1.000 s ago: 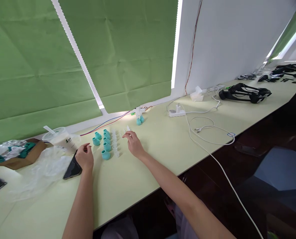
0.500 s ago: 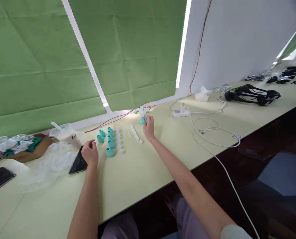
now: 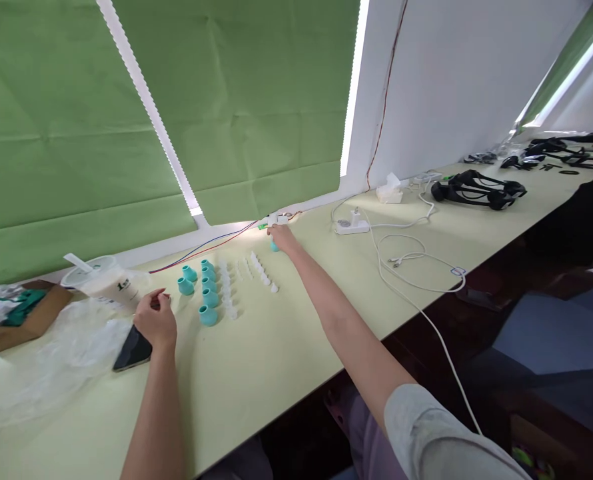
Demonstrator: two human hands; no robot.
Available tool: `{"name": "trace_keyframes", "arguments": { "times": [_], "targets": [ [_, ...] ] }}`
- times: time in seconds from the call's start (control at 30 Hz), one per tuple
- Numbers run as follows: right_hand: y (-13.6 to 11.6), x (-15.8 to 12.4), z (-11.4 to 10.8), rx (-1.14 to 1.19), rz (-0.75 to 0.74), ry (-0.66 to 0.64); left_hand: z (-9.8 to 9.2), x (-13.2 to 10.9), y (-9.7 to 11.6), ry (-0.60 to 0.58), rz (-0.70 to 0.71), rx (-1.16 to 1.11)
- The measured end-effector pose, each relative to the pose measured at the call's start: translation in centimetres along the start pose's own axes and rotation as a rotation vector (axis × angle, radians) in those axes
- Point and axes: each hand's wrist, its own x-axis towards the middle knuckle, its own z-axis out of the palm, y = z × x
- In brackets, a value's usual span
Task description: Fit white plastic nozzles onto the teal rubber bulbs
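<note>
My right hand reaches to the back of the table, its fingers closed beside a white object near the wall. What those fingers hold, if anything, is hidden. A teal piece shows just below them. My left hand hovers by a black phone, fingers curled; I cannot make out anything in them. Between my hands stand several small teal pots with open necks, mostly in a row, two to the left. Rows of small white pieces and a further white row lie alongside.
At the left are a lidded drink cup, a crumpled plastic bag and a cardboard box with green and white items. On the right lie a power strip, white cables, a tissue pack and a black frame-like device.
My right hand has stretched farther back, from the teal pieces to the white object by the wall. My left hand stays curled near the phone. The camera view has shifted right.
</note>
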Motion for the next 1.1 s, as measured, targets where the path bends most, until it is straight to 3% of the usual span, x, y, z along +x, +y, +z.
{"name": "trace_keyframes", "arguments": {
  "times": [0.07,0.13,0.27,0.33,0.37,0.43,0.5,0.57,0.7,0.83,1.1],
  "targets": [
    [0.1,-1.1,-0.2,0.021,-0.005,0.013,0.1,0.0,0.1,-0.011,-0.004,-0.001],
    [-0.1,-2.6,-0.8,0.136,0.023,0.116,0.0,0.2,0.2,-0.017,0.003,-0.008],
    [-2.6,-6.0,-1.9,0.768,0.226,0.502,-1.3,0.5,2.0,0.075,0.082,-0.035],
    [-4.8,-7.7,-1.8,1.109,0.318,0.549,-2.3,0.1,3.9,0.193,0.185,-0.021],
    [-6.0,-8.6,-1.7,1.264,0.342,0.517,-2.8,-0.3,5.0,0.251,0.272,-0.002],
    [-8.3,-10.0,-1.2,1.510,0.321,0.362,-3.3,-1.6,7.5,0.213,0.499,0.037],
    [-10.1,-11.1,-0.6,1.631,0.230,0.201,-3.1,-3.2,9.7,0.049,0.778,0.092],
    [-11.2,-11.9,0.0,1.664,0.167,0.077,-2.4,-4.7,11.2,-0.130,0.919,0.133],
    [-11.7,-12.4,0.9,1.594,0.138,-0.042,-0.9,-5.6,11.3,-0.248,0.965,0.232],
    [-11.4,-12.4,1.2,1.594,0.065,-0.108,-0.9,-4.7,10.3,-0.266,0.943,0.261],
    [-11.3,-12.5,0.9,1.495,-0.011,-0.024,-0.9,-4.9,10.1,-0.311,0.820,0.226]
  ]
}}
